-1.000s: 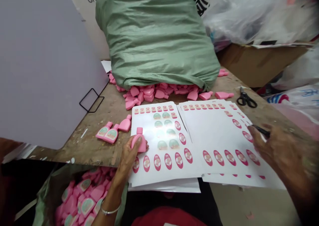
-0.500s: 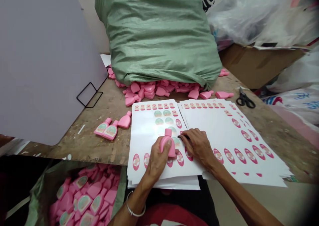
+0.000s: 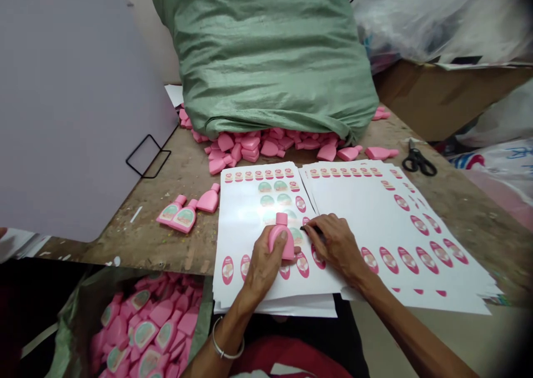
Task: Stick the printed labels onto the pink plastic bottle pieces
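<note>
Two hands work at the center of the frame: the left hand grips a pink bottle between thumb and curled fingers, over the left sticker sheet; the right hand, fingers bent closed, pinches a dark, thin tool just beside it.

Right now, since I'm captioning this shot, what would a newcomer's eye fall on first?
Probably the green sack at the back of the table, with pink bottles heaped along its lower edge. Next, near the middle, the plain bottle in the left hand, above a sticker sheet, with the right hand nearby gripping a small dark tool. At lower left, an open bag holds more bottles, several labelled.
</note>
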Demonstrator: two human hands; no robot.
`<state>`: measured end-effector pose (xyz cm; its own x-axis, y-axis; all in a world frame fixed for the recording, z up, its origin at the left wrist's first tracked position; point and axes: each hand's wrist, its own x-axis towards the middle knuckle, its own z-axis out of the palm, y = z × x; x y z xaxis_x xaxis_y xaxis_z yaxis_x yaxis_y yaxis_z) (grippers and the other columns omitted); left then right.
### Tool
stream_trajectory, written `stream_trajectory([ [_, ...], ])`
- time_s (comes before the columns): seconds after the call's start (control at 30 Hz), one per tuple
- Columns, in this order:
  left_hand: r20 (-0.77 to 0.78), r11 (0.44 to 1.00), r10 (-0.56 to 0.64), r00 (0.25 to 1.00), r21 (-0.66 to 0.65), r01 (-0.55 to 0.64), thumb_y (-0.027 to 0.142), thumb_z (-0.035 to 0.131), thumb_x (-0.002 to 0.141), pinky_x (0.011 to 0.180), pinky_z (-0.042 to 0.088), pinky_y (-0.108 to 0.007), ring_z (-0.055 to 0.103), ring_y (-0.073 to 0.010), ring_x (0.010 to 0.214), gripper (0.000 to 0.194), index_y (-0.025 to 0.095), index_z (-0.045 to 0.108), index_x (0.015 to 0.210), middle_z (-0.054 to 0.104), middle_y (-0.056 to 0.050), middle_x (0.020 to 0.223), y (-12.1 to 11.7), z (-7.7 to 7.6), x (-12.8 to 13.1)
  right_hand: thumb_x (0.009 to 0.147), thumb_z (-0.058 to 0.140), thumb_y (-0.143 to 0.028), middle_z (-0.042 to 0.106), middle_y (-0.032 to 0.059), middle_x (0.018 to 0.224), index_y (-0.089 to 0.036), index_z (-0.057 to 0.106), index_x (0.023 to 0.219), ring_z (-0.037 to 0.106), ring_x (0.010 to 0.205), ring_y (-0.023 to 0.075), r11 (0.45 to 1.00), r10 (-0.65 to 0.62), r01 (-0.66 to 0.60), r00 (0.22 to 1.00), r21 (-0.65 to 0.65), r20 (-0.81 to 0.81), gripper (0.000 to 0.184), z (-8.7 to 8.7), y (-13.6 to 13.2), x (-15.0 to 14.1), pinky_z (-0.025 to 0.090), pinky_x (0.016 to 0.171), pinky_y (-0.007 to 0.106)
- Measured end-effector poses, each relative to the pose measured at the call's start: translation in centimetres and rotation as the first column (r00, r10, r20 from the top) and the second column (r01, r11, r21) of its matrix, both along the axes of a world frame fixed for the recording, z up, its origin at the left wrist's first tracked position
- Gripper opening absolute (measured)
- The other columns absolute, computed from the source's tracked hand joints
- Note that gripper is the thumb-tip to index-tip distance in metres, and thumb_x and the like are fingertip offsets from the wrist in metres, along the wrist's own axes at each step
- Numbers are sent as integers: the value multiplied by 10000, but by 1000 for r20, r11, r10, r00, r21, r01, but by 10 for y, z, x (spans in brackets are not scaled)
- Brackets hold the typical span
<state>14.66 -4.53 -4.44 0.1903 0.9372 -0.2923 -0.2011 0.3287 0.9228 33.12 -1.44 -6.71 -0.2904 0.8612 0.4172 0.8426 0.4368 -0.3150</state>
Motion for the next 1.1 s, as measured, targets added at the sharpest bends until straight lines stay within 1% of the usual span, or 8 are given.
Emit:
stream_trajectory([
  [0.27, 10, 1000, 1, 1000, 3, -1, 495, 519, 859, 647, 569, -280, 695, -219, 806, 388, 163, 527, 1059, 566, -56, 908, 1, 2, 0, 857, 562, -294, 628, 31, 739, -189, 567, 799, 531, 702, 176, 999, -15, 12, 997, -40, -72, 119, -2, -2, -2, 360, 677, 322],
  [0.53, 11, 1000, 7, 1000, 10, -7, 494, 517, 859, 639, 571, -287, 688, -193, 750, 367, 165, 531, 1020, 574, -52, 911, 1, 2, 0, 849, 578, -283, 648, 44, 721, -192, 591, 794, 526, 685, 182, 990, -8, 0, 999, 139, 52, 107, 5, -10, -10, 332, 668, 336],
  [0.6, 31, 1000, 15, 999, 2, -15, 496, 519, 857, 641, 571, -298, 687, -186, 730, 377, 164, 531, 1036, 594, -61, 937, 0, 1, 0, 833, 595, -287, 644, 38, 700, -195, 587, 783, 527, 675, 180, 990, -8, 6, 1000, 142, 11, 106, 8, -12, -10, 344, 672, 340],
  [0.7, 58, 999, 38, 998, -18, -37, 501, 520, 856, 662, 566, -320, 685, -180, 680, 417, 153, 525, 1086, 644, -69, 875, 0, 2, -1, 807, 623, -320, 626, 26, 694, -197, 566, 757, 540, 664, 168, 995, -88, 95, 969, 18, -231, 144, 15, -15, -9, 402, 667, 326],
  [0.8, 83, 998, 62, 995, -31, -60, 520, 528, 847, 705, 556, -336, 686, -196, 689, 462, 134, 544, 1101, 677, -67, 753, -1, 4, -3, 794, 629, -387, 607, 6, 688, -201, 558, 751, 548, 618, 142, 956, -286, 210, 822, -205, -493, 204, 28, -19, -8, 450, 604, 281],
  [0.87, 135, 994, 95, 986, -57, -88, 557, 531, 829, 728, 554, -342, 688, -214, 741, 508, 124, 570, 1093, 693, -89, 772, -2, 5, -4, 784, 631, -421, 611, 0, 682, -200, 586, 767, 550, 594, 131, 928, -358, 219, 753, -303, -552, 226, 39, -23, -10, 458, 573, 260],
  [1.0, 282, 970, 228, 932, -150, -192, 622, 503, 811, 725, 570, -333, 672, -233, 873, 600, 114, 586, 1120, 695, -124, 936, -5, 10, -4, 782, 629, -432, 683, 26, 771, -207, 690, 885, 608, 651, 154, 927, -299, 92, 768, -364, -566, 255, 53, -30, -26, 487, 593, 268],
  [1.1, 381, 966, 239, 893, -186, -179, 609, 454, 847, 705, 579, -329, 660, -232, 903, 587, 97, 604, 1090, 687, -127, 978, -6, 16, -3, 796, 619, -421, 713, 44, 864, -217, 718, 891, 642, 756, 184, 932, -256, 33, 763, -360, -593, 245, 53, -32, -40, 510, 672, 295],
])
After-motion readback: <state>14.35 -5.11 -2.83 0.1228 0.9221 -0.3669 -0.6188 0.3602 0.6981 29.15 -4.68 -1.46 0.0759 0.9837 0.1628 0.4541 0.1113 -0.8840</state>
